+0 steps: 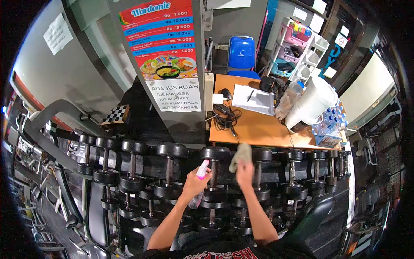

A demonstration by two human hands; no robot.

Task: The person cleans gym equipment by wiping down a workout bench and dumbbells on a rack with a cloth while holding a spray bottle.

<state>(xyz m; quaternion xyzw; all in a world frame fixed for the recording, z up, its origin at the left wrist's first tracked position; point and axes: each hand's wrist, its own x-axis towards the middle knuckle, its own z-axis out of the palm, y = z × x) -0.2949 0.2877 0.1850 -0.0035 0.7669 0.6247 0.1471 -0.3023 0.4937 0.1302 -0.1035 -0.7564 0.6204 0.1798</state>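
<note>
My left hand point(196, 184) is wrapped round a spray bottle point(202, 169) with a pink and white nozzle, in front of a black dumbbell point(214, 153) on the rack. Just right of it, my right hand point(245, 172) holds a pale cloth point(242, 156), which is blurred. The cloth is between that dumbbell and the neighbouring dumbbell point(261, 154) on the upper row. Whether it touches either one, I cannot tell. The lower part of the bottle shows beneath my left hand.
Beyond the rack stands a wooden desk point(258, 129) with papers, cables, a white bucket point(317, 101) and water bottles. A blue chair point(241, 52) is behind it. A pillar with a menu poster point(159, 41) rises at centre left. Gym machines flank both sides.
</note>
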